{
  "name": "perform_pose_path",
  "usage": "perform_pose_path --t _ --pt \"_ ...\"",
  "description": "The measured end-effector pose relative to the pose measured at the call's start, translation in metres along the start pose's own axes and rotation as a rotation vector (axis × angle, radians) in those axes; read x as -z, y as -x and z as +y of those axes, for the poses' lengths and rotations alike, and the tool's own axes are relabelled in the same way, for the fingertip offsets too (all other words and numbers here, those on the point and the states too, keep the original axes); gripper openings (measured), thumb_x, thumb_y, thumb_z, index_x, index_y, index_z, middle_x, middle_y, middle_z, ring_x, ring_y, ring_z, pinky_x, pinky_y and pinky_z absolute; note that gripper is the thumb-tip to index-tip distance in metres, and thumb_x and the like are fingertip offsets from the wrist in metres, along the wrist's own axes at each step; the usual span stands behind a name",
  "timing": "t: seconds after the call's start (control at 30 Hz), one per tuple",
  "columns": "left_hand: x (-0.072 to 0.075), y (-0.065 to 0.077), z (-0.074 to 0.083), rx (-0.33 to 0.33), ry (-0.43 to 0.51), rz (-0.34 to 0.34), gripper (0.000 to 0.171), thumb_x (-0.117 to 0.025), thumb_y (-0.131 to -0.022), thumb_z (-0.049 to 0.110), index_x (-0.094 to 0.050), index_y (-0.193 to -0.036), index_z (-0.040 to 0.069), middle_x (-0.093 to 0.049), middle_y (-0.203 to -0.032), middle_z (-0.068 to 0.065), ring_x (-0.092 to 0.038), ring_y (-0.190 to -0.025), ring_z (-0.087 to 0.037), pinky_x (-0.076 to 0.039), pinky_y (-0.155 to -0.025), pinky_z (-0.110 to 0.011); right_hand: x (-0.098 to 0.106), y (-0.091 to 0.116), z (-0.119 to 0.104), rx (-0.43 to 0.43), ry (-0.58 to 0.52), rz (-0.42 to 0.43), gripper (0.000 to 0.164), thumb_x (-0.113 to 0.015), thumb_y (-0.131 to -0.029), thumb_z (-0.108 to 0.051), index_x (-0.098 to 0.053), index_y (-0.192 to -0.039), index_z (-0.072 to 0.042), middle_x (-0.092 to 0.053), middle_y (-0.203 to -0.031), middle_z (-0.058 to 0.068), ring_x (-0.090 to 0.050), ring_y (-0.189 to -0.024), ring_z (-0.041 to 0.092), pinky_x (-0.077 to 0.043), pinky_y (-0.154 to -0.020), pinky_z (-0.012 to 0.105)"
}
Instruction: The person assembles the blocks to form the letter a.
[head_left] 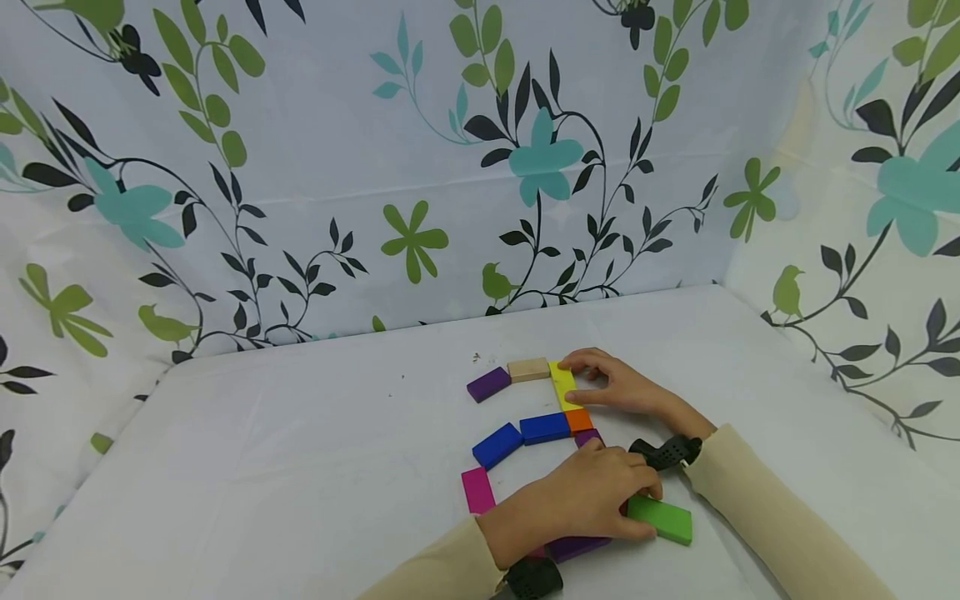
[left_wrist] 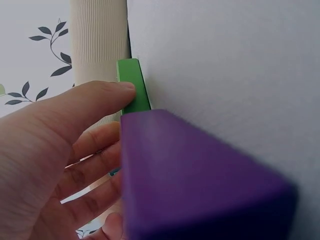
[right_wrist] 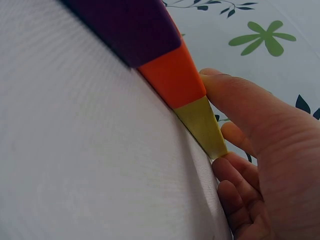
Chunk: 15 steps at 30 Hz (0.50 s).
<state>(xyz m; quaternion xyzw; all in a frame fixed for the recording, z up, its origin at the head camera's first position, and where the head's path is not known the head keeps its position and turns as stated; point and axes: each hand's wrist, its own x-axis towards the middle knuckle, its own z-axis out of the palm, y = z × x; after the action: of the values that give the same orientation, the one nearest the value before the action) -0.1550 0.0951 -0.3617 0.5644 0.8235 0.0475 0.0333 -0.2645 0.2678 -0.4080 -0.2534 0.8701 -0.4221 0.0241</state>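
Note:
On the white cloth, my left hand (head_left: 592, 487) holds a green block (head_left: 663, 520) by its left part. In the left wrist view, the thumb lies on the green block (left_wrist: 131, 80), with a purple block (left_wrist: 200, 185) large in front. Farther back, my right hand (head_left: 618, 385) pinches a yellow block (head_left: 564, 385), its thumb at the near end and a finger at the far end. An orange block (head_left: 578, 421) adjoins the yellow one. In the right wrist view, the yellow block (right_wrist: 202, 127) lines up with the orange block (right_wrist: 175, 77) and a dark purple one (right_wrist: 135, 30).
A tan block (head_left: 528, 369) and a purple block (head_left: 488, 384) lie left of the yellow one. Two blue blocks (head_left: 498, 446) and a pink block (head_left: 477, 490) curve toward the front. Another purple block (head_left: 577, 547) shows partly under the left hand. A patterned curtain (head_left: 315, 167) stands behind.

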Motion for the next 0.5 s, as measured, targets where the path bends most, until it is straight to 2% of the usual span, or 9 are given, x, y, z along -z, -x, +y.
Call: perform_pose_path --t 0.5 --pt "0.0031 0.0043 -0.002 -0.002 -0.01 0.015 0.034 -0.067 -0.088 0.051 -0.067 -0.114 0.029 -0.061 -0.105 0.017 -0.052 -0.092 0.006 -0.032 -0.075 -0.017 -0.0001 -0.0004 0.0015 0.009 0.013 -0.001 0.048 -0.073 -0.088 -0.021 -0.057 -0.131 -0.007 -0.052 -0.134 0.013 -0.049 -0.116 0.027 -0.04 -0.1 0.042"
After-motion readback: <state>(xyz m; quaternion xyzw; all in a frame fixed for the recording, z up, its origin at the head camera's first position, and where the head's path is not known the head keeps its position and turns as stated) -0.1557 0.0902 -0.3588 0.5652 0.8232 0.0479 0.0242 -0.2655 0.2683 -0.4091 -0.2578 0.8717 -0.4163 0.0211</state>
